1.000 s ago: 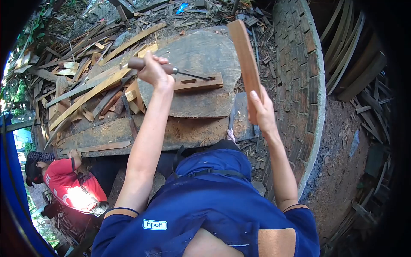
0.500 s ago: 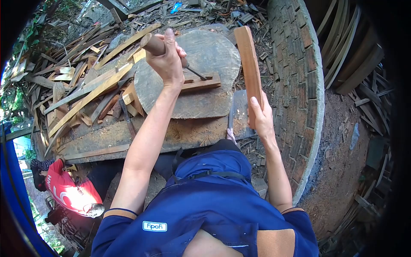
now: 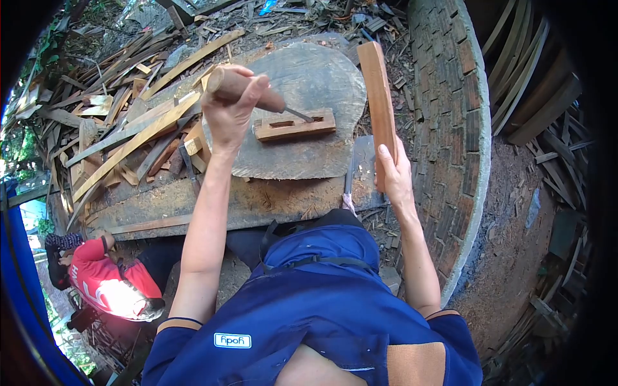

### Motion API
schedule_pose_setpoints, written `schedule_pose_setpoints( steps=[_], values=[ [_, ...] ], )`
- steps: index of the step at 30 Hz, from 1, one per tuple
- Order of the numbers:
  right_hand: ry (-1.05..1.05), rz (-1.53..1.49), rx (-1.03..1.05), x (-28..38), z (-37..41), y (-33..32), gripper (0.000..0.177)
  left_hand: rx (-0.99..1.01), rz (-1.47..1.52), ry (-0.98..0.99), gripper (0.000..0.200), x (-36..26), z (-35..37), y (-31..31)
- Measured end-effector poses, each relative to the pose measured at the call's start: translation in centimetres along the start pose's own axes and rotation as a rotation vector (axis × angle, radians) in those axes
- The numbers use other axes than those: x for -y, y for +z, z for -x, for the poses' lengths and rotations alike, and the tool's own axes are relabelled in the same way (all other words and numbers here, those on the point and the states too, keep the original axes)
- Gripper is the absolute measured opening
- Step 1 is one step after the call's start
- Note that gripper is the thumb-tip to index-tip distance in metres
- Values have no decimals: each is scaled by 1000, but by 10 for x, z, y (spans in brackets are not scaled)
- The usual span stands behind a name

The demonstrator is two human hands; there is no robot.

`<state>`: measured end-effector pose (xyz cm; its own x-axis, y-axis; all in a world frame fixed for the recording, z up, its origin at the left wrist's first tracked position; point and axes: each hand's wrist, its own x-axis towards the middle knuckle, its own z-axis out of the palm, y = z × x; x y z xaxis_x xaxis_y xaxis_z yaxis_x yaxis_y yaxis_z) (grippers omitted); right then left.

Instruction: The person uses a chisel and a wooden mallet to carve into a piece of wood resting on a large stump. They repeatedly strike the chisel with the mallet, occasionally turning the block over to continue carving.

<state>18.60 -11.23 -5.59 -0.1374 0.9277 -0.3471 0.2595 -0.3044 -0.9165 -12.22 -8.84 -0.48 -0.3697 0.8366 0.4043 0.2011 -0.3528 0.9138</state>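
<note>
My left hand is wrapped round the thick wooden handle of a chisel. The chisel slants down to the right, and its metal tip meets a slot in a small wooden block. Two slots show along the block's top face. A round, flat wooden slab carries the block. On the right, my right hand grips the lower end of a long flat wooden bat, raised upright and apart from the chisel.
Timber offcuts lie heaped at the left. A curved brick wall runs along the right side. Under the slab is a long bench scattered with shavings. A person in a red shirt is at the lower left.
My left hand has moved left and slightly down, tilting the chisel to a flatter angle and uncovering more of the block. The bat stays nearly in place.
</note>
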Motion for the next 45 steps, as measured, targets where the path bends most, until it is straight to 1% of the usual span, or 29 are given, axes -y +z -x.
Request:
schedule_pose_setpoints(
  steps=[2, 3, 4, 6, 7, 8, 10, 12, 14, 15, 16, 18, 20, 21, 22, 23, 24, 26, 27, 29, 30, 32, 36, 38, 40, 41, 43, 44, 45],
  values=[
    [-75, 43, -20, -4, -2, 2, 59, -150, 215, -72, 29, 6, -5, 20],
    [-75, 44, -26, -2, 0, 3, 59, -280, 253, -124, 27, 6, -9, 28],
    [-76, 45, -24, 4, 2, 4, 58, -276, 258, -124, 27, 5, -14, 38],
    [-75, 43, -27, 16, 7, 2, 58, -516, 332, -89, 19, 4, -22, 53],
    [-9, 47, -8, 22, 10, 1, 58, -522, 348, -40, 13, 5, -26, 55],
    [59, 52, 15, 24, 13, 0, 58, -520, 347, -44, 13, 3, -27, 55],
    [21, 47, -8, 10, 12, -1, 57, -543, 274, -19, 13, -2, -29, 52],
    [-20, 42, -25, 1, 10, -1, 57, -564, 297, -43, 11, -3, -31, 44],
    [-1, 32, -19, -2, 8, 0, 56, -632, 322, -42, 17, -1, -31, 36],
    [-2, 32, -17, -2, 6, 1, 56, -666, 367, -96, 21, -6, -31, 34],
    [-17, 47, -23, -2, 6, 2, 56, -667, 367, -98, 21, -5, -32, 32],
    [-30, 63, -28, -4, 4, 3, 56, -750, 377, -110, 26, -5, -32, 29],
    [-78, 92, -17, -4, 1, 4, 56, -763, 361, -146, 27, -5, -31, 32],
    [-79, 93, -16, 3, 2, 5, 56, -783, 315, -139, 28, -4, -31, 37],
    [21, 71, 15, 16, 5, 5, 56, -802, 269, -132, 28, -2, -30, 39],
    [121, 48, 43, 23, 6, 5, 56, -768, 225, -107, 26, 2, -29, 39],
    [121, 47, 40, 17, 5, 5, 56, -765, 228, -107, 26, 6, -26, 39],
    [-68, 72, -4, 2, 2, 6, 57, -692, 196, 67, 23, 13, -21, 39],
    [-70, 71, -4, 2, 2, 6, 57, -691, 197, 70, 23, 13, -18, 39],
    [12, 49, 6, 4, 5, 5, 58, -551, 158, 213, 29, 12, -4, 41],
    [11, 48, 7, -1, 4, 5, 58, -551, 156, 214, 29, 6, 3, 42],
    [-43, 103, -33, -16, 1, 4, 59, -256, -44, 330, 38, -3, 12, 43],
    [-59, 108, -38, -14, 3, 4, 60, -142, -101, 372, 39, -12, 19, 47],
    [8, 87, -27, -4, 6, 5, 59, -143, -115, 389, 41, -10, 20, 45],
    [14, 70, -17, 3, 8, 5, 59, -193, -524, 601, 40, -14, 17, 40],
    [23, 54, -6, 4, 9, 5, 59, -195, -525, 603, 40, -10, 16, 43],
    [-6, 57, -16, -1, 8, 5, 58, -299, -186, 461, 39, -4, 12, 54],
    [-34, 62, -29, -3, 8, 5, 57, -300, -185, 463, 39, -3, 11, 56],
    [-35, 63, -30, -1, 8, 4, 57, -311, -74, 369, 37, -11, 7, 60]
  ],
)
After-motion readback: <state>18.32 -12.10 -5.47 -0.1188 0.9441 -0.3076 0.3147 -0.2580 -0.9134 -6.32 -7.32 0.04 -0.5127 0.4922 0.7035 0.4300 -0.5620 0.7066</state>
